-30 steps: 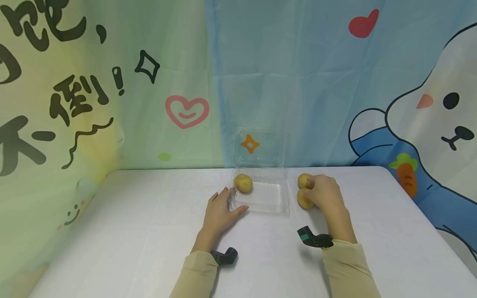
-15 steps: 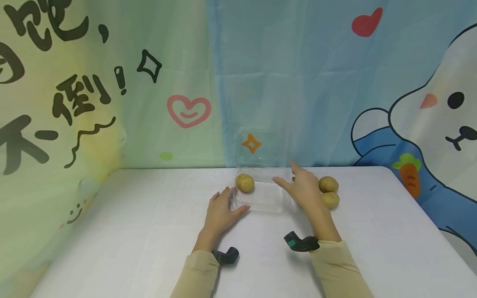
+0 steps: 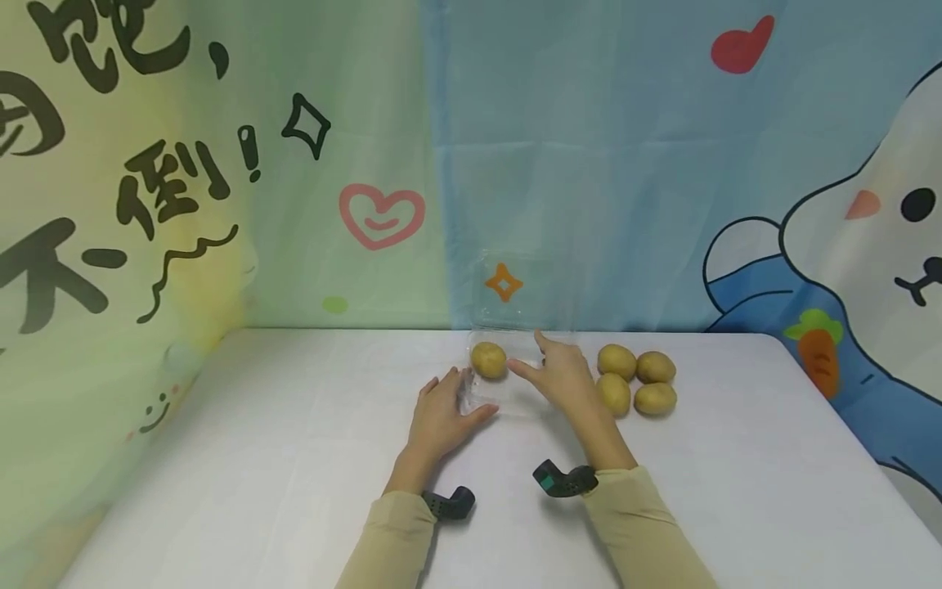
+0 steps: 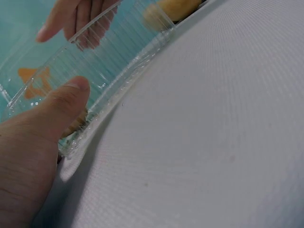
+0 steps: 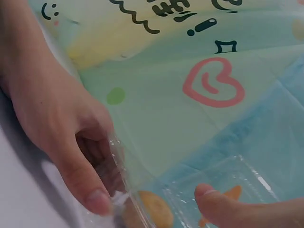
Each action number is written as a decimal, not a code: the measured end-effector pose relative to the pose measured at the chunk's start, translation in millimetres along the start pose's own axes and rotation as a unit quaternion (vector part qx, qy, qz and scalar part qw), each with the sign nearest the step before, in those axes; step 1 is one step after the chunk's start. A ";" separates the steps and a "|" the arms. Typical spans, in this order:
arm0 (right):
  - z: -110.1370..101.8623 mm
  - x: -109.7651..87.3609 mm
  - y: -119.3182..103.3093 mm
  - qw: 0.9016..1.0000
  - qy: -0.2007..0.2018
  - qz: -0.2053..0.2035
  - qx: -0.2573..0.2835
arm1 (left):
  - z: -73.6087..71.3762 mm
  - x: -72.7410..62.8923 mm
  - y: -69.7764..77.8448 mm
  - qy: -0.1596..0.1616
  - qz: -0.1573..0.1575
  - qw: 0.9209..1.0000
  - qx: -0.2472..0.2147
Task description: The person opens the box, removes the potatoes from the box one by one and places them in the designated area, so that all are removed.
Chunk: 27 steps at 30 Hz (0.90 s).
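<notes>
A yellow potato [image 3: 489, 360] sits at the left end of a clear plastic box [image 3: 524, 399], whose lid [image 3: 537, 294] stands raised at the back. My left hand [image 3: 439, 421] rests at the box's near left corner, fingers along its left side and thumb stretched along the front. My right hand [image 3: 562, 376] is over the box's right part with thumb and index finger spread; I see nothing held in it. Thumb and box also show in the right wrist view, where my left hand [image 5: 66, 128] lies against the box wall. My right hand partly hides the box.
Several potatoes [image 3: 616, 361] lie in a close group on the white table [image 3: 294, 458], right of the right hand. A printed cloth backdrop [image 3: 625, 164] hangs directly behind the table's far edge. A wrist camera [image 3: 565, 478] sits on the right wrist.
My right hand has left the two potatoes it was touching and moved left over the box, fingers now spread. The potatoes stay in their group. My left hand keeps its place.
</notes>
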State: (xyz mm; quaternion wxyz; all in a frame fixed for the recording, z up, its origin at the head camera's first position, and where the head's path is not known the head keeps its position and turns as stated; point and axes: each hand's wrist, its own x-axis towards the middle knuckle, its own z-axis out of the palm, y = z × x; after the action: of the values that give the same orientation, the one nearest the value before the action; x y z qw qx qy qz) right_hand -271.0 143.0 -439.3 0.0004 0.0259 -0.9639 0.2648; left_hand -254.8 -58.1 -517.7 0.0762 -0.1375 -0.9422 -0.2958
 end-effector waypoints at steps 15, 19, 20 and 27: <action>21.3 14.7 -15.0 0.999 -0.003 -0.039 -0.009 | -0.1 -1.3 -0.4 0.012 0.011 1.000 0.004; 26.2 17.1 -17.0 0.999 0.005 -0.046 -0.010 | 0.9 -1.3 -1.0 0.008 0.010 1.000 0.011; 27.4 17.8 -17.6 0.999 0.008 -0.045 -0.009 | 1.1 -1.0 -1.0 0.007 0.010 1.000 0.012; 35.1 22.2 -19.0 0.999 0.013 -0.040 0.004 | 1.3 0.2 -0.3 0.008 0.013 1.000 0.015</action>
State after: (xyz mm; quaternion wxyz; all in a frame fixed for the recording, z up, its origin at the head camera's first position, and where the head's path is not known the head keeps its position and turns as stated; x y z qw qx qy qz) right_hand -291.8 107.6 -459.6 0.0237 0.0609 -0.9609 0.2690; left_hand -255.2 -57.6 -518.9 0.0896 -0.1463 -0.9442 -0.2813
